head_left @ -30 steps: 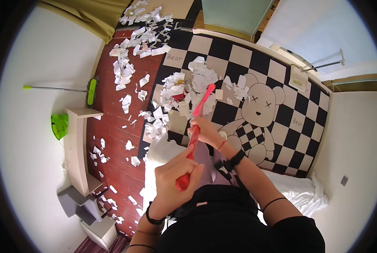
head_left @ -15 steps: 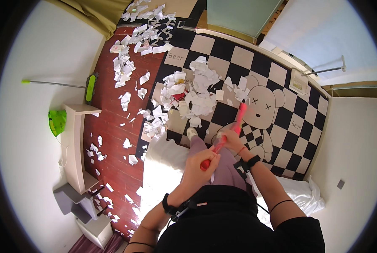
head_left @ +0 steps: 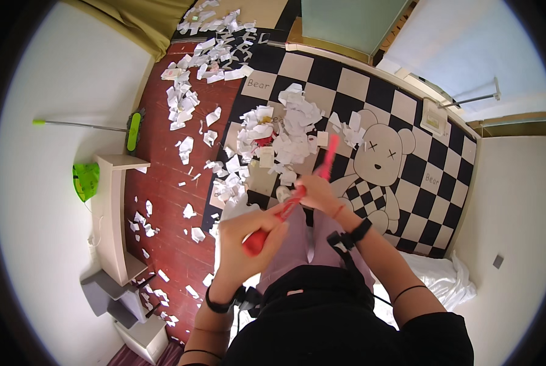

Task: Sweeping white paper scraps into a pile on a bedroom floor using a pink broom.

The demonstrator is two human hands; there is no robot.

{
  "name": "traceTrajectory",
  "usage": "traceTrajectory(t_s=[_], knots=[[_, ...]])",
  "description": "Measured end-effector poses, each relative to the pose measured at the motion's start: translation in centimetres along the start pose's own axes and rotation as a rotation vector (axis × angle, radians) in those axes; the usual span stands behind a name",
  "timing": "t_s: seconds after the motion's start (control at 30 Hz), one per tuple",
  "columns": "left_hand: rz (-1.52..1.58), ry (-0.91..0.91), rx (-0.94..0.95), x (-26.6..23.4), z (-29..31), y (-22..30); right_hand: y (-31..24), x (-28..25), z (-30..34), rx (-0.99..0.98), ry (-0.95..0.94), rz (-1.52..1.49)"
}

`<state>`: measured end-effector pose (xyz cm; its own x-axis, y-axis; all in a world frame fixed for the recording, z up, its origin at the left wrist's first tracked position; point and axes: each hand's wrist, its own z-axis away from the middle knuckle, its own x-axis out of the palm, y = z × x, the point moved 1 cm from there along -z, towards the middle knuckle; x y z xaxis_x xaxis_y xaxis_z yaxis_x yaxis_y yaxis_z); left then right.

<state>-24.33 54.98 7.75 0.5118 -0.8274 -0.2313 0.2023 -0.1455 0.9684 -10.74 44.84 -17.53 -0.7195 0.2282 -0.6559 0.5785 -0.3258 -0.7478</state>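
Observation:
Both hands grip one long red pole (head_left: 290, 204). My left hand (head_left: 244, 239) is wrapped round its near end, with the pole's rounded butt showing below the fingers. My right hand (head_left: 319, 194) closes round it farther up, ahead of my left. The pole slants away to the right, its blurred far part over the checkered mat (head_left: 410, 203). Whatever its far end carries cannot be made out. A heap of torn white paper (head_left: 300, 116) lies left of the far end, and a smaller clump of paper scraps (head_left: 353, 132) lies on its right.
More scraps (head_left: 181, 100) strew the red wooden floor (head_left: 166, 201). Along the left wall are a green mop (head_left: 132, 131), a bright green bag (head_left: 86, 182), a pale shelf unit (head_left: 105, 222) and a grey chair (head_left: 108, 299). White bedding (head_left: 438, 274) lies behind me.
Both hands and the pole have swung left, my left hand also nearer my body. The pole's far part has moved away from the small clump of scraps.

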Motion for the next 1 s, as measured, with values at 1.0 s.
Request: traceTrajectory(t_s=[1.0], knots=[[0.000, 0.157, 0.385, -9.5, -1.3, -2.5, -9.6, 7.9, -11.4, -0.063, 0.067, -0.407]])
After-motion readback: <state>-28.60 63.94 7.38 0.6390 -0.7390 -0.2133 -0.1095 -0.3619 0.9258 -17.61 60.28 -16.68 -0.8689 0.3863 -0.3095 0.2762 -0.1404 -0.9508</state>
